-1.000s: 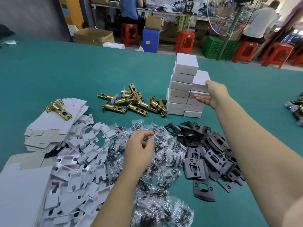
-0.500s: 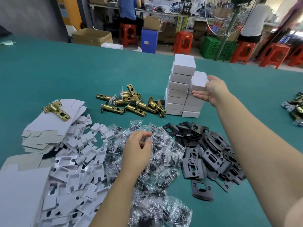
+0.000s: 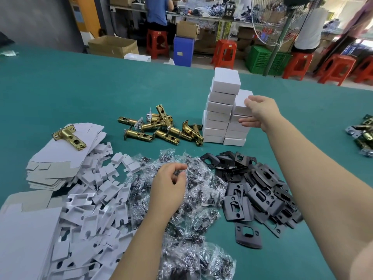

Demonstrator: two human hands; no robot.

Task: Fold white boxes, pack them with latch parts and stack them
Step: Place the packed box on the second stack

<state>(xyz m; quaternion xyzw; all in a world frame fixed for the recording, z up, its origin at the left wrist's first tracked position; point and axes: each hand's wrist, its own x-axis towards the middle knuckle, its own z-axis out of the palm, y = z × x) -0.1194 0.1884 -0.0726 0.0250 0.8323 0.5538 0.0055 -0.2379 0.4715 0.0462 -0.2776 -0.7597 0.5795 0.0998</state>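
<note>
Two stacks of folded white boxes stand at the table's middle: a taller stack (image 3: pixel 226 81) and a shorter one to its right. My right hand (image 3: pixel 262 114) grips the right side of the top box (image 3: pixel 241 102) of the shorter stack, fingers on its upper edge, thumb below. My left hand (image 3: pixel 167 186) hovers over a heap of clear screw bags (image 3: pixel 201 190), fingers curled against the thumb; nothing shows in them. Brass latches (image 3: pixel 159 128) lie left of the stacks. Black strike plates (image 3: pixel 262 188) are piled under my right forearm.
Flat box blanks (image 3: pixel 60 154) lie at the left with one brass latch (image 3: pixel 68 136) on top. White card inserts (image 3: pixel 96 199) are heaped in front of them. More latches (image 3: pixel 361 134) sit at the right edge. The green table (image 3: pixel 80 87) stretches back to stools and seated people.
My right hand has shifted a little on the shorter stack's top box, fingers now on its upper edge. My left hand stays over the screw bags.
</note>
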